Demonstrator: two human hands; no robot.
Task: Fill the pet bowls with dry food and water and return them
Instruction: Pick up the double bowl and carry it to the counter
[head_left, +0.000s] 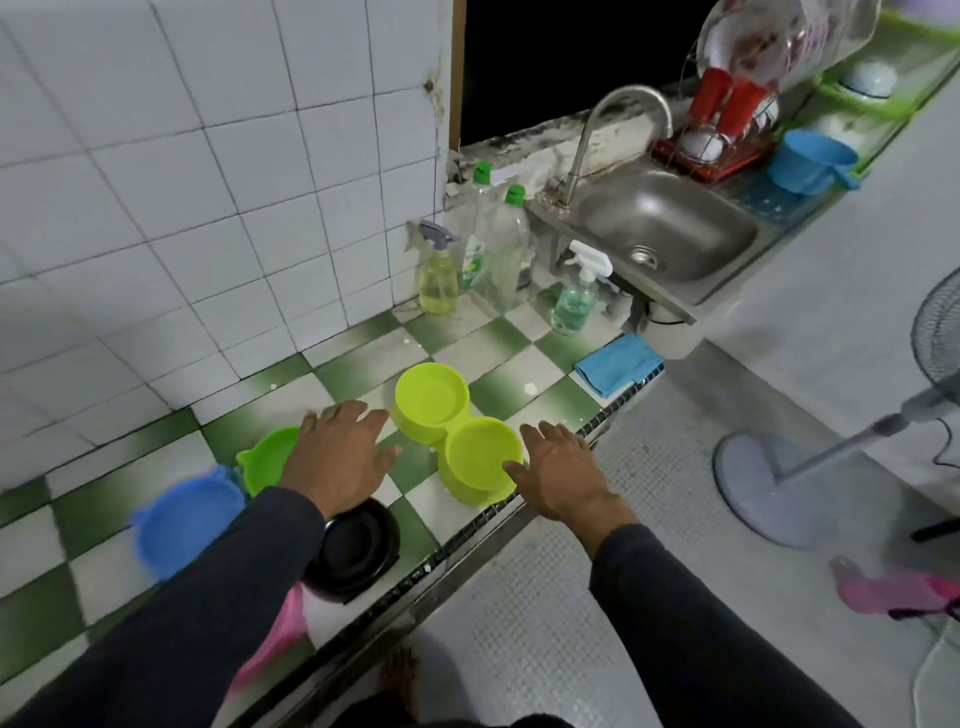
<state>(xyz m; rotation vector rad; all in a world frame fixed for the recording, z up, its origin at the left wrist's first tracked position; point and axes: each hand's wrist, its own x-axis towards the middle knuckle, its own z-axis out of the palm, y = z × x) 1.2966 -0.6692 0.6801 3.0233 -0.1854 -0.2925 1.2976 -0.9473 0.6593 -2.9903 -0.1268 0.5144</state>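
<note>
Head view, double bowl (457, 436) between open hands

Dim indoor light, soft blur — edges bowed, perhaps wide-angle

The lime-green double plastic pet bowl (457, 436) looks smooth and matt on the glossy green-and-white tiled counter (524, 332). At the far end, the brushed steel sink (670, 228); the folded blue cloth (618, 364) looks soft.

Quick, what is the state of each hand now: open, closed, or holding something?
Left hand: open, fingers spread, holding nothing.
Right hand: open, fingers straight beside the double green bowl, holding nothing.
</note>
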